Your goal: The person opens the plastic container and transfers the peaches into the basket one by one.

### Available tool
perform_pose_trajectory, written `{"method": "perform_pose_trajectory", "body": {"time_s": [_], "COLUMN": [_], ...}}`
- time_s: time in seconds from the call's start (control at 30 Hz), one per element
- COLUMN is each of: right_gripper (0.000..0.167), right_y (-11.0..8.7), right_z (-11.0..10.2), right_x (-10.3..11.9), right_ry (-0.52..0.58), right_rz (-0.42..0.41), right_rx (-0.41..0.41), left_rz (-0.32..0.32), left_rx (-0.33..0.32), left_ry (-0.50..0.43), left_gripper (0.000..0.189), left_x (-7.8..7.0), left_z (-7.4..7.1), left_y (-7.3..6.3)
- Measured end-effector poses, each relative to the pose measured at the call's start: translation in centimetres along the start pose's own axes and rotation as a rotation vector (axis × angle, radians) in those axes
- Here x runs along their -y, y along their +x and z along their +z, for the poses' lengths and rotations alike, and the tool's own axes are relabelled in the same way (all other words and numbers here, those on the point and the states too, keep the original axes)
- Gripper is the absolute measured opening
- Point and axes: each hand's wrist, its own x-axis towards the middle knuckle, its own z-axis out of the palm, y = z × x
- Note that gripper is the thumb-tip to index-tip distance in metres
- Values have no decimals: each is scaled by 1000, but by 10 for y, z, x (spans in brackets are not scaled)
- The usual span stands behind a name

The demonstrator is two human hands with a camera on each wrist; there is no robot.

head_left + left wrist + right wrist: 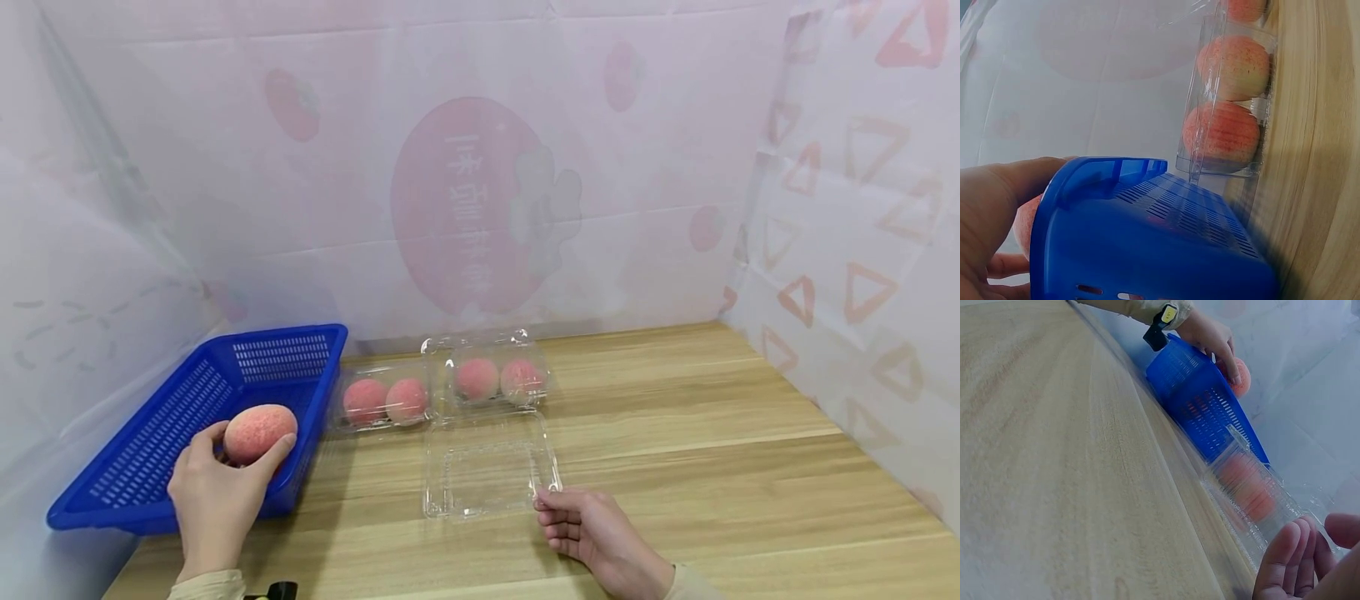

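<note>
Over a blue basket [142,462] the left hand [219,500] grips a peach [261,433]; rightward on the worktop [675,417] come two peaches [365,402] in a clear box [382,373], two more peaches [477,379] in an open box [491,410], and the right hand [592,533] pinching that box's near flap [491,479].

I record a wooden table [675,417], grain visible. Behind it I note a pale, fruit-printed curtain [645,183]; right of the table, a triangle-patterned sheet [828,242]; left of the table, a whitish, dash-marked sheet [75,242].
</note>
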Motion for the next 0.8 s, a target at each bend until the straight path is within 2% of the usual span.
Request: {"method": "perform_pose_trajectory", "body": {"time_s": [0.3,0.6,0.8], "right_gripper": [28,28,28], "right_y": [0,0,0], "right_z": [0,0,0], "right_x": [0,0,1], "right_ry": [4,2,1], "right_rz": [3,3,4], "right_rx": [-1,0,0], "left_rz": [-25,-1,7], "left_rx": [42,2,-9], "left_ry": [80,21,22], "left_gripper": [86,72,69], "left_x": [1,-1,-3], "left_z": [0,1,1], "left_y": [0,0,0]}}
